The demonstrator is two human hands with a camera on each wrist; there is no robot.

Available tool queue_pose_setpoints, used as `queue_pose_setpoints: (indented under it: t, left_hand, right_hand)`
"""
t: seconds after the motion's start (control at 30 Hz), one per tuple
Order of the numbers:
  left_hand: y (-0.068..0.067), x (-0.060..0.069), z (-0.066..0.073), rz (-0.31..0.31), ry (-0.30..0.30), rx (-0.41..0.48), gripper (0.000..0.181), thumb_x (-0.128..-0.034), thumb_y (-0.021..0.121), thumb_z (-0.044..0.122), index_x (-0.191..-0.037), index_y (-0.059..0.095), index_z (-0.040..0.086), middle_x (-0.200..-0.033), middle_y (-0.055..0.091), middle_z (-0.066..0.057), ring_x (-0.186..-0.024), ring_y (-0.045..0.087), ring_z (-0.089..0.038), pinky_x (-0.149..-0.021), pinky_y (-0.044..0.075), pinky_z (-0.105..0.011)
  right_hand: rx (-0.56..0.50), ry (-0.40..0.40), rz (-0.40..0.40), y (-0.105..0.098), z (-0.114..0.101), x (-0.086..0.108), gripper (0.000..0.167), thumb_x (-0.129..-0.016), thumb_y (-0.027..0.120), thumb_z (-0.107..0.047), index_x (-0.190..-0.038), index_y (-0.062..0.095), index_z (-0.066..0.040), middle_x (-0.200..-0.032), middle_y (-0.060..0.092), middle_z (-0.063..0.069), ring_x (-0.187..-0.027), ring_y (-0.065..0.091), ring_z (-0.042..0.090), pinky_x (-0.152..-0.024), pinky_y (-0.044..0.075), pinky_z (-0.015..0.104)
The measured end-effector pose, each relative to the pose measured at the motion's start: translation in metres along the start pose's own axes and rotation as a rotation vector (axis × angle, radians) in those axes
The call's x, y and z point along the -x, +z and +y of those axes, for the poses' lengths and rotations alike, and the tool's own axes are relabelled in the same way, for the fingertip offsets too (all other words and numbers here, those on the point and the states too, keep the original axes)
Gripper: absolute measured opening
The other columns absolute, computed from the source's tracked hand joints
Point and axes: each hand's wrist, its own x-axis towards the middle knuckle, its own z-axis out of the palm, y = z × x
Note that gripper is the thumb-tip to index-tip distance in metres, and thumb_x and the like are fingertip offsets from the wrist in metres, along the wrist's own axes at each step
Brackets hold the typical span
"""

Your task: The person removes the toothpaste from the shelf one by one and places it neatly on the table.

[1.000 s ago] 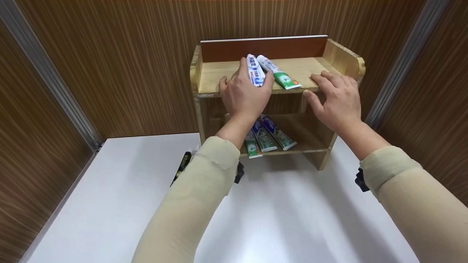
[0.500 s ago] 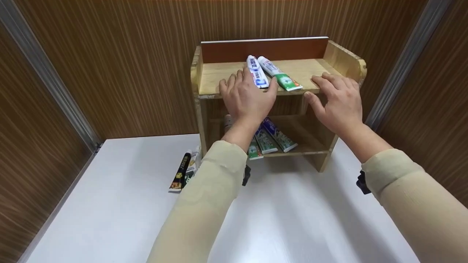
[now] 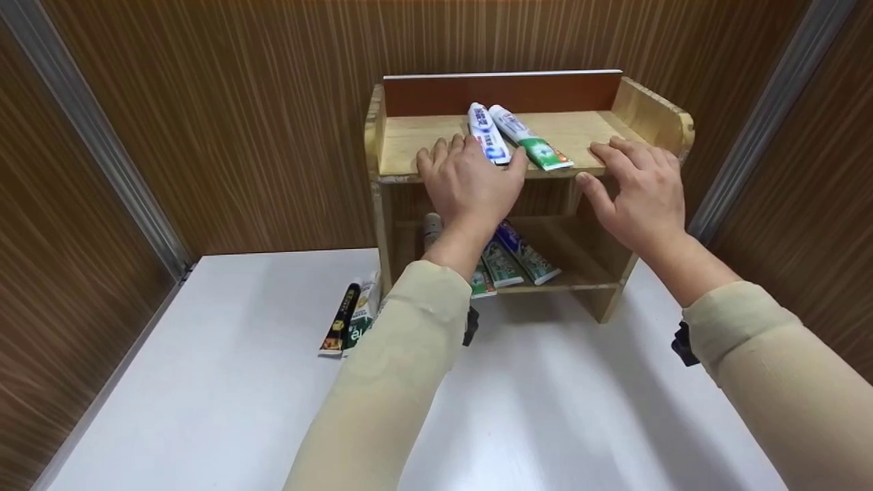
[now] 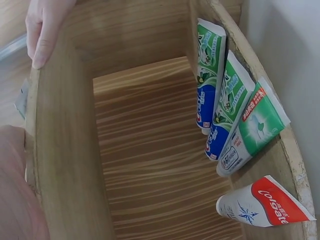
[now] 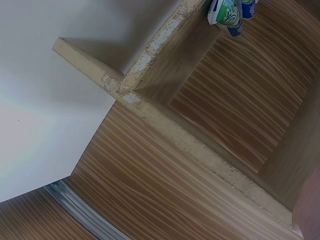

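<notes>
Noted since the earlier frame: withdrawal of the left hand (image 3: 474, 183) from over the white-and-blue tube (image 3: 489, 136) toward the front edge of the wooden shelf (image 3: 412, 136).

Left of the shelf, on the worktop (image 3: 259, 327): black tube (image 3: 341, 317) beside green-ended white tube (image 3: 366, 303), partly hidden by a sleeve (image 3: 409, 334).

On the shelf's lower board, left to right: red-and-white tube (image 4: 267, 202), green-and-white tube (image 4: 259, 124), two blue-and-green tubes (image 4: 231, 97).

On the shelf's upper board, at the front edge left of centre: left hand, fingers loosely extended, judged released. White-and-blue tube directly ahead, between forefinger and thumb, long axis nearly front to back, cap rearward; contact with thumb or forefinger impossible to tell. Just right: white-and-green tube (image 3: 532, 140), set obliquely, cap toward the shelf's back, flat end toward its front right; nearer to the left hand.

Near the shelf's right end: right hand (image 3: 644, 194), relaxed fingers resting on the board, thumb at the front edge, no tube held.
</notes>
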Motion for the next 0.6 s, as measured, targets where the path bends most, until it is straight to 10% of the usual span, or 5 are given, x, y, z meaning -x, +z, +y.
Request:
queue_pose_setpoints:
  t: [0.6]
  left_hand:
    - [-0.0014, -0.0014, 0.0011, 0.012, -0.019, 0.059, 0.045, -0.0948, 0.062, 0.058, -0.093, 0.075, 0.015, -0.123, 0.075, -0.002, -0.123, 0.062, -0.021, -0.120, 0.027, -0.048]
  right_hand:
    - [0.013, 0.009, -0.024, -0.0020, -0.0002, -0.0005, 0.053, -0.104, 0.062, -0.048, -0.143, 0.067, -0.013, -0.144, 0.063, 0.019, -0.136, 0.053, 0.042, -0.116, 0.034, 0.060]
